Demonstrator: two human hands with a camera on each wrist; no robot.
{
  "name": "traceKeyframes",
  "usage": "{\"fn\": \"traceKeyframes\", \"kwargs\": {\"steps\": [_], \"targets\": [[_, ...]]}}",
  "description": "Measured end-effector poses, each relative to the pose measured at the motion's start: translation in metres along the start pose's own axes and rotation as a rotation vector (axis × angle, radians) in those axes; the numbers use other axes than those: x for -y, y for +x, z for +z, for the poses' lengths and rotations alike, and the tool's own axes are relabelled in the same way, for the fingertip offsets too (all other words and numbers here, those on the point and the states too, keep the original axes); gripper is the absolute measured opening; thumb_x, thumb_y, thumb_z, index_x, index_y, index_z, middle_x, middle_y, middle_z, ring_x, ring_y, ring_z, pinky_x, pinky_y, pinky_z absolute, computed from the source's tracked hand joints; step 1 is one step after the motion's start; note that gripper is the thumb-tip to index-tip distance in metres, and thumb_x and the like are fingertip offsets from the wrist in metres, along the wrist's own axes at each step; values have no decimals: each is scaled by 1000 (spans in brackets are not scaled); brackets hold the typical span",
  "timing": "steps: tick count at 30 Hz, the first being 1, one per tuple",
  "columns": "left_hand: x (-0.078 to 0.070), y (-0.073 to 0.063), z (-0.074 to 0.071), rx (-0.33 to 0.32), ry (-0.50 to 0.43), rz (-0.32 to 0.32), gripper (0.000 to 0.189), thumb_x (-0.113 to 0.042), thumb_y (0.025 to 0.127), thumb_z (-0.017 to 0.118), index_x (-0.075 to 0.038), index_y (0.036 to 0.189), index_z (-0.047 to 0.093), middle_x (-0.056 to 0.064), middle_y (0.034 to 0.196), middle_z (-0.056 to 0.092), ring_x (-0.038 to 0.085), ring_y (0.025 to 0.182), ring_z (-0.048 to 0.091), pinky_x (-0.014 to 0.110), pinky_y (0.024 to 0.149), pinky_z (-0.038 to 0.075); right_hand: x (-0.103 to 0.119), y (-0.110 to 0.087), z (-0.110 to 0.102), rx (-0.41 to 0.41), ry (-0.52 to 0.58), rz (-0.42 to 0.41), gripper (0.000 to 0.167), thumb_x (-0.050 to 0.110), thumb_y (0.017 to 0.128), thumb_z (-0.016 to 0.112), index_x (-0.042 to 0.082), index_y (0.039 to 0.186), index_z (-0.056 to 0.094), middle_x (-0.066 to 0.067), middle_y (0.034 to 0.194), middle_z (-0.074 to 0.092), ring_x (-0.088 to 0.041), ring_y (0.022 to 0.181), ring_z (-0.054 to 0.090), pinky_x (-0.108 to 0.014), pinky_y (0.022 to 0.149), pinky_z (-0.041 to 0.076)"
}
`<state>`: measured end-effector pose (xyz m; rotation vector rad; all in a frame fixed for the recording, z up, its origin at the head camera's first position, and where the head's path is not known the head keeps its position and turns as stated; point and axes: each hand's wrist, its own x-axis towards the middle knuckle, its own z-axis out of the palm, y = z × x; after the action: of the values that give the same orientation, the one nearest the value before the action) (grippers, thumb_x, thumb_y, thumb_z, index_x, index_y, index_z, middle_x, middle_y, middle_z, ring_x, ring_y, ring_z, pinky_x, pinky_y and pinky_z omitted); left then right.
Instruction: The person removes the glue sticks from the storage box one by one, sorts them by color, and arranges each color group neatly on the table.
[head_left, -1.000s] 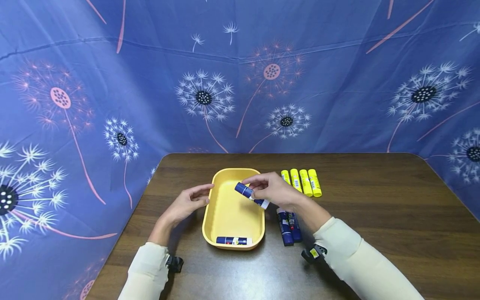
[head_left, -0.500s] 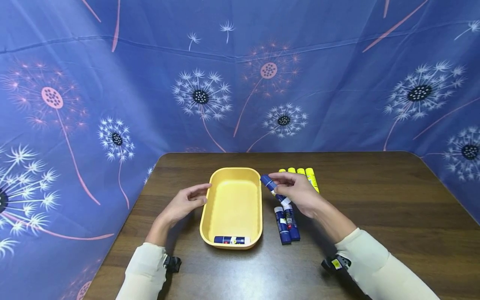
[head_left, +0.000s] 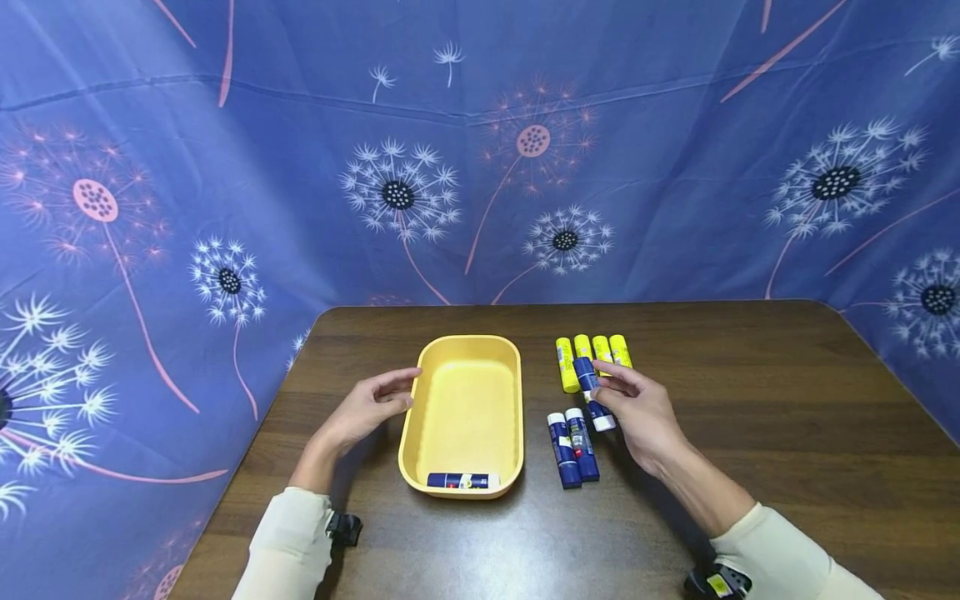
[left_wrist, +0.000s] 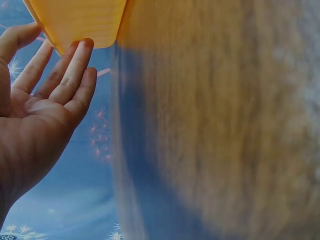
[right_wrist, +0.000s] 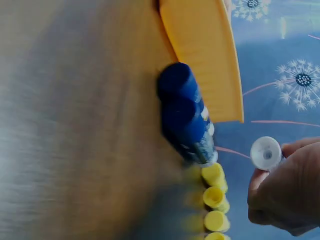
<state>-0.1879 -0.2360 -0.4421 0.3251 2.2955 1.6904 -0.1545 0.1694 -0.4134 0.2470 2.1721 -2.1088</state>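
Note:
My right hand (head_left: 643, 417) pinches a blue glue stick (head_left: 587, 377) with a white end, held tilted above the table in front of the yellow glue sticks (head_left: 566, 365). In the right wrist view its round white end (right_wrist: 266, 154) faces the camera. Two more blue glue sticks (head_left: 564, 454) lie side by side just to the left of that hand. My left hand (head_left: 367, 412), fingers extended, touches the left rim of the yellow tray (head_left: 465, 408). Inside the tray, one blue glue stick (head_left: 459, 481) lies crosswise along the near end.
Several yellow glue sticks stand in a row at the back, partly covered by the held stick and fingers. The brown wooden table (head_left: 787, 417) reaches a blue dandelion-patterned cloth (head_left: 660, 150) behind and to the left.
My right hand has moved right with the blue glue stick, from over the tray, past its right rim, to near the yellow sticks. My left hand stays at the tray.

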Motion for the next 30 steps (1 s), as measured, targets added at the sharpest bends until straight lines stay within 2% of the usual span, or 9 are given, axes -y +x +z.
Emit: {"fn": "traceKeyframes", "kwargs": {"steps": [4,9,13,17,23,30], "targets": [[2,0,0,-1,0,-6,55,-7,99,65,-4,152,50,26,150,55,39,133,59,19,97,54,-10,-11,-7,-38,-20,51,55,0,98,61,2,152,49,-5,124,57,-4,107,56,-9,89,52],[1,-1,0,-3,-7,-7,55,-9,99,65,-5,152,50,25,152,53,39,135,58,19,98,54,-21,-20,-15,-115,-53,94,56,1,96,65,4,151,51,-4,120,60,-2,102,58,-9,85,53],[0,-1,0,0,-11,-1,55,-8,100,65,-4,152,49,25,153,52,40,136,57,19,99,54,-30,-22,-21,-153,-117,103,56,3,95,67,4,150,53,-8,122,62,-4,100,57,-11,80,53],[0,-1,1,-1,-18,6,55,-6,100,63,-2,153,48,26,152,52,42,136,56,18,98,54,-42,-24,-24,-164,-203,84,54,6,96,67,4,149,54,-16,129,60,-5,98,57,-13,77,54],[1,1,3,-1,-20,12,54,-4,100,64,0,152,48,28,149,54,42,135,57,18,97,54,-53,-25,-21,-194,-239,14,50,1,93,68,-2,142,59,-23,124,65,3,87,59,-13,73,53],[4,0,0,1,-13,24,55,-5,100,64,0,152,48,29,150,53,42,135,57,17,97,53,-54,-27,-16,-225,-424,-8,44,8,91,72,1,134,67,-20,120,72,-2,86,60,-13,69,52]]}}
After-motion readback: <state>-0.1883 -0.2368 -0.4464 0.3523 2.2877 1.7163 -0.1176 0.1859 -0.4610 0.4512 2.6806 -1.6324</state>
